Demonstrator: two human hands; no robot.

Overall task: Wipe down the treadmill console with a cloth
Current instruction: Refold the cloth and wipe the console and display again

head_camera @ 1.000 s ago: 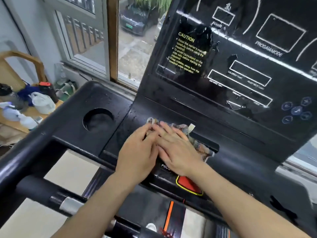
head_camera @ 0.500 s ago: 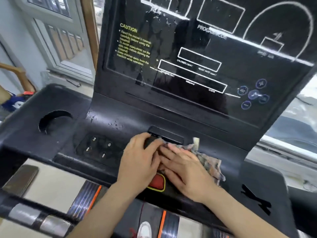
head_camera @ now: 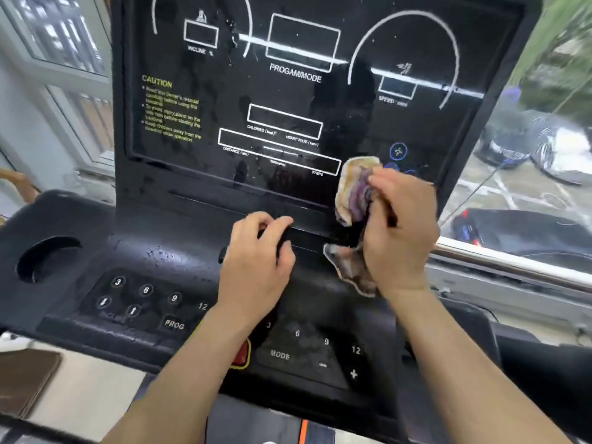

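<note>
Right hand: raised off the console ledge, now in front of the display's lower right corner.
Cloth: no longer spread flat under both hands; now bunched in the right hand, one end hanging down.
Left hand: off the cloth and apart from the right hand, fingers now curled at the ledge.
Right keypad: uncovered, with 6, 9, 12 and MODE now showing.

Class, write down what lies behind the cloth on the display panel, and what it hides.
Behind the cloth, gripped by the right hand, is the glossy display panel. One blue plus button shows above it; the other blue buttons are mostly covered by cloth and hand.
</note>
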